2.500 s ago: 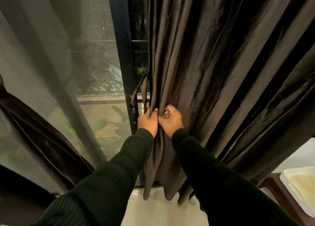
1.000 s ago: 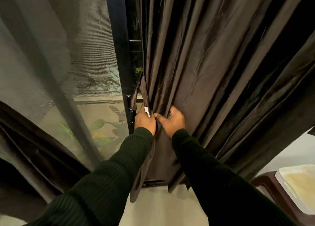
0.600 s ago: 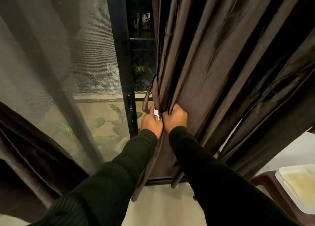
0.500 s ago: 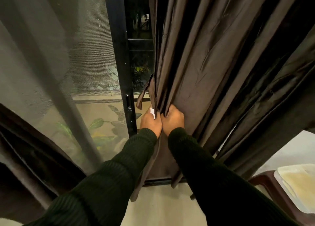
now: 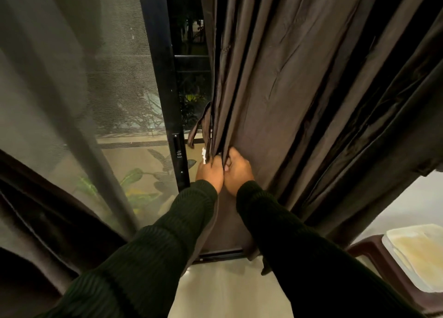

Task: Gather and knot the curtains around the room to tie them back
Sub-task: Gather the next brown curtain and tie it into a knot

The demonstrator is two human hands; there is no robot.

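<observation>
Head view: left hand and right hand both clutch gathered folds of the dark brown satin curtain; gathering is underway, and next the fabric hanging below the grip needs knotting.

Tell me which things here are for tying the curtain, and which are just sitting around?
For the job:
- brown curtain, bunched into folds
- left hand, gripping the folds
- right hand, gripping the folds beside it
- small white tag at the curtain edge

Just there:
- black door frame
- sheer mesh curtain
- second dark curtain, lower left
- brown chair
- cream tray
</observation>
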